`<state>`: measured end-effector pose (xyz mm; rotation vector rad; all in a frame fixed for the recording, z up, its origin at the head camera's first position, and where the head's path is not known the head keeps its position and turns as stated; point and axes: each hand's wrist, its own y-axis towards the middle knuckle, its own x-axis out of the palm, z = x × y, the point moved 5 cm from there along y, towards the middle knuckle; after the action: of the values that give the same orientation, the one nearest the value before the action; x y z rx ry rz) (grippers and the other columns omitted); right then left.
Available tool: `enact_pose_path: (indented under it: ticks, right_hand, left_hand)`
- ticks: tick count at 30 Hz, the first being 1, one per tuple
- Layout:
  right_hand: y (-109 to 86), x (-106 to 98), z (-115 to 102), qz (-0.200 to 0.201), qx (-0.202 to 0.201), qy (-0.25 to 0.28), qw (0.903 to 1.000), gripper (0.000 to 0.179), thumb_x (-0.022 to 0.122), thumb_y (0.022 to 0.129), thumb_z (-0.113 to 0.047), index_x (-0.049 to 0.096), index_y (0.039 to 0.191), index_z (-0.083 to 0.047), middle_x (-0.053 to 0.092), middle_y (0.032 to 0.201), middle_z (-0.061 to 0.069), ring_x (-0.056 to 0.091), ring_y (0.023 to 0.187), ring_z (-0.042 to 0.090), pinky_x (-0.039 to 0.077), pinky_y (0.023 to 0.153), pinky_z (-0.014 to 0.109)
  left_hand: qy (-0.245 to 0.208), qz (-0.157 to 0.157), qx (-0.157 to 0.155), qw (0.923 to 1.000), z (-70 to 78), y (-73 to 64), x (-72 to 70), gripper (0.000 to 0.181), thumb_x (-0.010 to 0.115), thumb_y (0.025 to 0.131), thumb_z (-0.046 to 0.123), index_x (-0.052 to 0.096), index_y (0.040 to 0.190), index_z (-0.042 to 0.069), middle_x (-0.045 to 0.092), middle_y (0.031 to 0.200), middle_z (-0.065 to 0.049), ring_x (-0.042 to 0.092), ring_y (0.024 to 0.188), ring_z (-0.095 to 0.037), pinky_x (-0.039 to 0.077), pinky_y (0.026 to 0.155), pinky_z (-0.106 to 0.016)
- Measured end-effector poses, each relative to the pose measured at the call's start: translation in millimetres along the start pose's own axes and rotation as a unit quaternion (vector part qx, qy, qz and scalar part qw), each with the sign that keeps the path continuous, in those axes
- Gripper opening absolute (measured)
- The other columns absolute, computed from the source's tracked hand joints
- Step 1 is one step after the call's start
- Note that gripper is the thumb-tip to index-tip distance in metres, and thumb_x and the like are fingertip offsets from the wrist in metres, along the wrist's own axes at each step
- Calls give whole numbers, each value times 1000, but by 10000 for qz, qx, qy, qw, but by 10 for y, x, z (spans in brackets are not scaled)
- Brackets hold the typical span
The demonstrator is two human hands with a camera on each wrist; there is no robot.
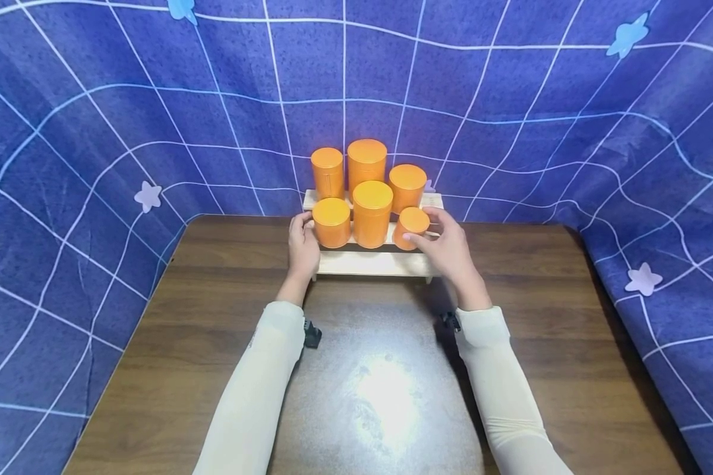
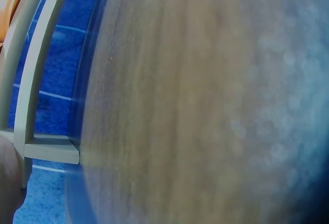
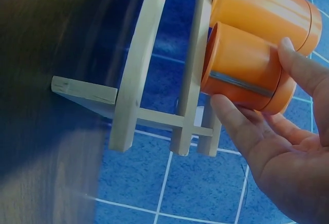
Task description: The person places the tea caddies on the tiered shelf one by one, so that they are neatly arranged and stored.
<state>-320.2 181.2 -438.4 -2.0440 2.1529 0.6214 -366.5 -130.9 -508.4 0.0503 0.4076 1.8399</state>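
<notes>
Orange lidded canisters of several sizes stand upright on a small stepped wooden rack point(image 1: 368, 264). In the head view my right hand point(image 1: 448, 247) holds the smallest canister point(image 1: 412, 221) at the right of the front row, thumb at its lid and fingers at its side. The right wrist view shows this canister point(image 3: 244, 67) with a dark strip along its side. My left hand point(image 1: 303, 244) is at the rack's left end, fingertips right beside the front left canister point(image 1: 331, 224); I cannot tell its grip. Between these two stands a taller canister point(image 1: 372, 214).
On the upper step behind stand a slim canister point(image 1: 327, 175), a wide tall one point(image 1: 366, 165) and a shorter one point(image 1: 407, 188). The rack is at the far edge of a brown wooden table point(image 1: 214, 316). A blue cloth point(image 1: 226, 125) with white grid lines hangs behind and at both sides.
</notes>
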Motion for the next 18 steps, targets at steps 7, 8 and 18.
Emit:
enact_pose_path:
  ticks: [7,8,18]
  right_hand:
    - [11,34,34,174,-70,-96,9998,66,88,86,-12,57,144,-1,65,142,20,67,125,37,61,104,47]
    - [11,38,36,197,-89,-143,9997,66,88,86,-12,57,144,-1,65,142,20,67,125,38,61,104,47]
    - [12,52,38,293,-210,-262,9990,66,89,85,-13,59,142,-2,67,138,21,70,119,38,62,101,48]
  left_hand:
    - [-65,-33,-93,9999,-1,-1,14,34,39,108,-1,57,136,-2,55,144,-19,48,147,-28,34,130,-40]
    - [-81,-36,-100,9999,-4,0,17,34,38,107,-1,57,136,-3,55,144,-19,48,147,-29,34,130,-40]
    - [-84,6,-30,10000,-21,22,22,33,39,107,-2,57,134,-4,55,142,-21,48,146,-30,35,130,-40]
